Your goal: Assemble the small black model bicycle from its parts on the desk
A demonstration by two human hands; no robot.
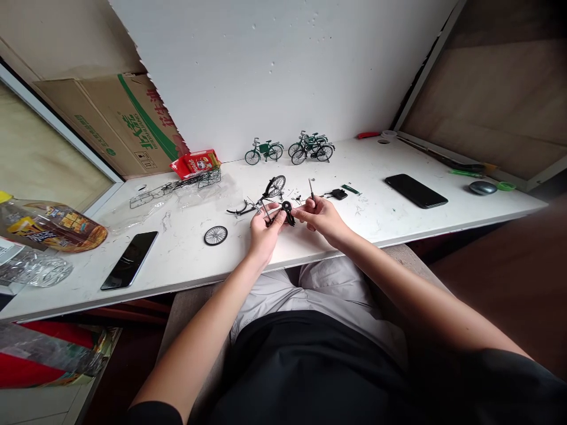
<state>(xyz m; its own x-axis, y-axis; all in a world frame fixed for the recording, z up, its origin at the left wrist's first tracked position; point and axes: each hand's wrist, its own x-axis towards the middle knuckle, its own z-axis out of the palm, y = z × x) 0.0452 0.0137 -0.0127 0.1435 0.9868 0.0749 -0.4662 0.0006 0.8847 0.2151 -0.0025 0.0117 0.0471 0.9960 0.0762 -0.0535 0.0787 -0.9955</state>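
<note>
A small black bicycle part (287, 208) was held above the table (367, 227), near its front edge.
The left hand (267, 230) was clamped on it; the right hand (325, 219) had fingertips at its side and gripped a thin tool (312, 189). A loose wheel (215, 235) lay nearby, toward the front edge. Model bicycles (312, 147) stood by the back edge; a phone (130, 261) lay toward the front-left corner.

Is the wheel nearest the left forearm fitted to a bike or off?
Off: the wheel lies by itself on the table, touching no other part.
</note>
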